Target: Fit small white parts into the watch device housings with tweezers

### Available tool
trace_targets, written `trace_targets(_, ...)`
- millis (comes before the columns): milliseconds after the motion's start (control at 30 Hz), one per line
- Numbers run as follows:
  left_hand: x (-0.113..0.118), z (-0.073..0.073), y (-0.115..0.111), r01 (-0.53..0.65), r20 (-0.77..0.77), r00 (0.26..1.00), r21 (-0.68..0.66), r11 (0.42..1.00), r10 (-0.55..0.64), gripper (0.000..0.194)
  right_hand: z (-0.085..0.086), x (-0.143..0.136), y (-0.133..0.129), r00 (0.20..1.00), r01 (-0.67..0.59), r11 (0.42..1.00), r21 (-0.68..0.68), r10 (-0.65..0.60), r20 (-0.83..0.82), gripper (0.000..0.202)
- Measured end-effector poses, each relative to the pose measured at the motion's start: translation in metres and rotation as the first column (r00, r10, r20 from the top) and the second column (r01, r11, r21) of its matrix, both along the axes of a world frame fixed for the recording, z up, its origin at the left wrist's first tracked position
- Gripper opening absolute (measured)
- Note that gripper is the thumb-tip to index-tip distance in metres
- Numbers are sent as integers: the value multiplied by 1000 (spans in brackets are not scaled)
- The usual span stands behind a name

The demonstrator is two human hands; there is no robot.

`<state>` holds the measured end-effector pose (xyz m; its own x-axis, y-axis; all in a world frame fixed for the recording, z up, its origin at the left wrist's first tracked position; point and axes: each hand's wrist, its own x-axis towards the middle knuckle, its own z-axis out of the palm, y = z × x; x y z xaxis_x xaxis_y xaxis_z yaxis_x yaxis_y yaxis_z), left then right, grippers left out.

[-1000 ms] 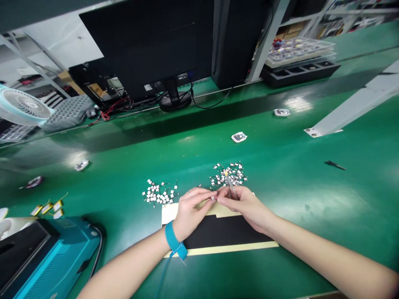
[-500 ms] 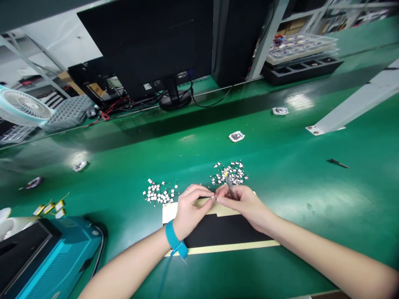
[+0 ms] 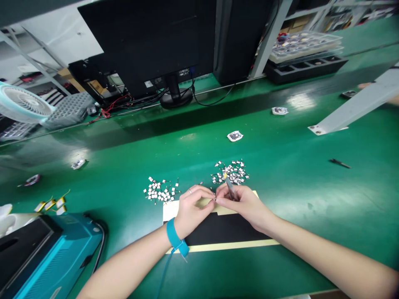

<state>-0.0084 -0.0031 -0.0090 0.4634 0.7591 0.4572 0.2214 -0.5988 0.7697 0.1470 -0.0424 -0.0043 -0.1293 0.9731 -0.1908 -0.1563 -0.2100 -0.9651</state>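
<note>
Newly come into view, tabletop's far right: co-worker's hand, dark device. Left hand: grip pinched on tiny part, above black mat near front edge. Right hand: grip closed around tweezers, fingertips at same part, presumably so I steady both sides. White pieces: two piles beyond mat, seemingly for easy reach

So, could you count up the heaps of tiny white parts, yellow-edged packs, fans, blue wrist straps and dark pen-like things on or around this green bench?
Heaps of tiny white parts: 2
Yellow-edged packs: 4
Fan: 1
Blue wrist strap: 1
Dark pen-like thing: 1
Total: 9
</note>
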Motion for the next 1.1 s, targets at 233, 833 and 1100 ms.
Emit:
trace_targets(233,0,-3,0,13,14,1000,-7,1000,-12,8,-2,0,-1,1000,-16,1000,-3,16,22,16)
trace_targets(833,0,-2,-4,-36,-51,998,65,997,39,12,-4,-2,-2,999,15,999,-51,-13,49,23)
trace_targets(1100,1,3,-3,25,-12,1000,46,999,-25,10,3,3,0,998,27,991,-128,-33,-49,33)
